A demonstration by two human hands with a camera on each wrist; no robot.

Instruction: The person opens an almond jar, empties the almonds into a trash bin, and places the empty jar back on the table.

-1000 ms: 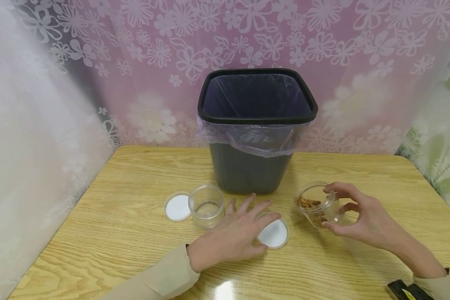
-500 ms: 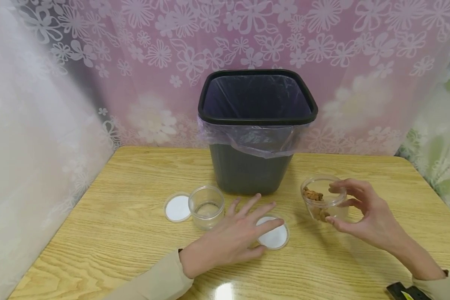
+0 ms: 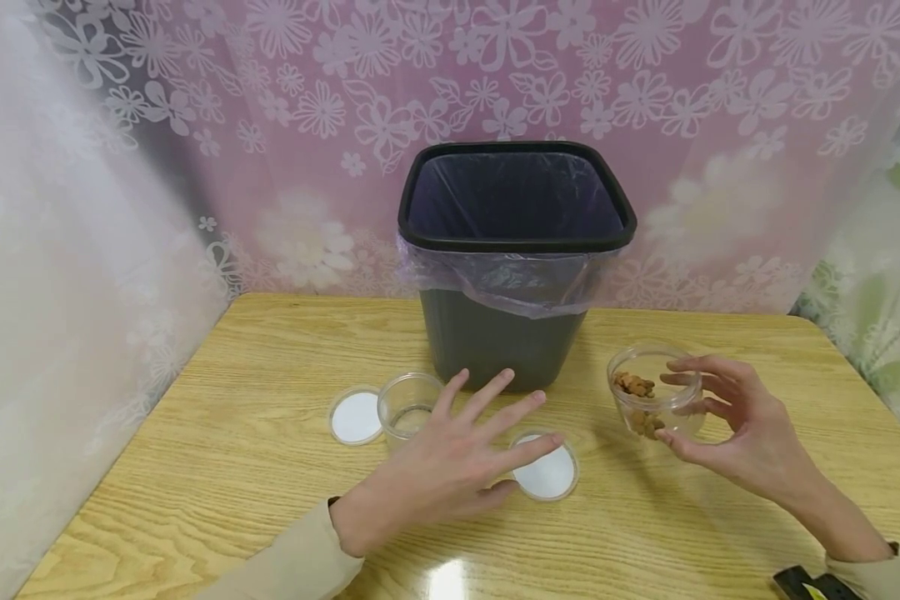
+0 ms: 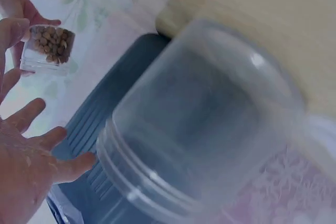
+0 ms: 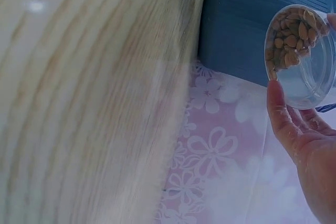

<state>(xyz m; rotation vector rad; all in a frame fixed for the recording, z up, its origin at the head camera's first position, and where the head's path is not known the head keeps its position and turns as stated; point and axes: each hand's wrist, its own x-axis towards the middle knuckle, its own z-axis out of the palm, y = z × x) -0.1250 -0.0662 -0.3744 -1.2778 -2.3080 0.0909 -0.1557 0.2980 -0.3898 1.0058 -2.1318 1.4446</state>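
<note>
My right hand grips a clear plastic jar by its side, with thumb and fingers round it. The jar is tilted and held above the table, its mouth uncovered. Brown almonds are heaped to one side inside it, as the right wrist view shows. My left hand has its fingers spread and holds nothing. It partly hides a second clear jar, which stands upright and looks empty. Two round lids with white centres lie on the table, a left lid beside that jar and a right lid by my left thumb.
A dark grey bin with a black rim and a purple liner stands on the wooden table, behind the jars. Flowered pink curtain hangs behind it. A small black object sits near my right sleeve.
My right hand has raised the jar of almonds slightly and moved it right; the almonds have shifted inside. My left hand has drawn back left, away from the right lid and over the empty jar.
</note>
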